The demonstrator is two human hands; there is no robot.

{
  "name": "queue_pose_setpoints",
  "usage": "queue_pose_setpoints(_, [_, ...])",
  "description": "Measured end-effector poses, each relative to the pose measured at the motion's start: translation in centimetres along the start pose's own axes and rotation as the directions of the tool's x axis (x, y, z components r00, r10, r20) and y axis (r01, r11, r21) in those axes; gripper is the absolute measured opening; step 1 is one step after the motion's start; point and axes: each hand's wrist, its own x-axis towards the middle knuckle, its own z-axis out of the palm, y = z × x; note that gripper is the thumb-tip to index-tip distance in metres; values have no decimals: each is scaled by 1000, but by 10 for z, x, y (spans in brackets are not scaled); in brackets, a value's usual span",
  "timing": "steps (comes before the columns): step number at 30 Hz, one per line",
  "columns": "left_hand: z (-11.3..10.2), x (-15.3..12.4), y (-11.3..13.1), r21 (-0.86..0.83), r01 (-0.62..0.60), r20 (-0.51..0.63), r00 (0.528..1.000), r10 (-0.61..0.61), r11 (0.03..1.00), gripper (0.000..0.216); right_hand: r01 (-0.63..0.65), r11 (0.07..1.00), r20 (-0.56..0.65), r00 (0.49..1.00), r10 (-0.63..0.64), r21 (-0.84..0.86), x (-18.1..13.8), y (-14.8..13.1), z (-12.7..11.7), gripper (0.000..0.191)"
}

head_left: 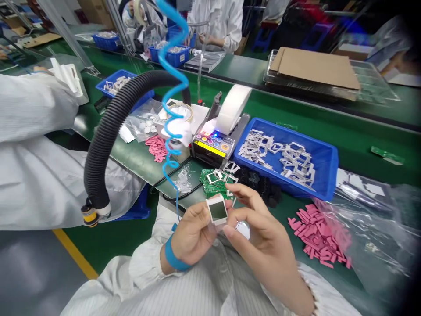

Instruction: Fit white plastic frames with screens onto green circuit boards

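Note:
My left hand [194, 230], with a blue band at the wrist, grips a small display screen [218, 210] in a white frame between thumb and fingers, dark face up. My right hand [259, 232] has its thumb and index fingertips at the screen's right edge, with its other fingers raised and bent. A thin pale piece [234, 202] shows beside the raised fingers; I cannot tell what it is. Below the right hand a white, shiny piece [242, 229] is partly hidden. Just beyond the hands lie green circuit boards [212, 186] with white frames on them.
A blue bin [330, 175] of white frames stands right of a label dispenser [213, 145]. Pink strips [320, 237] and plastic bags [378, 245] lie on the right. A black hose [105, 127] and coiled blue cord [171, 92] hang at left, near a co-worker's sleeve [36, 105].

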Motion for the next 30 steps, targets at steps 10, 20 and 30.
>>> queue_pose_setpoints(10, [12,5,-6,31,3,-64,998,-1,1000,26,18,955,-172,983,-72,-297,6,4,-9,14])
queue_pose_setpoints(20, [7,8,-10,71,-24,-127,991,33,997,31,44,906,-158,980,-121,-421,13,19,-1,10])
queue_pose_setpoints(30, [-9,10,1,-9,61,-231,971,-62,998,16,534,557,462,842,-279,-637,-4,40,5,73])
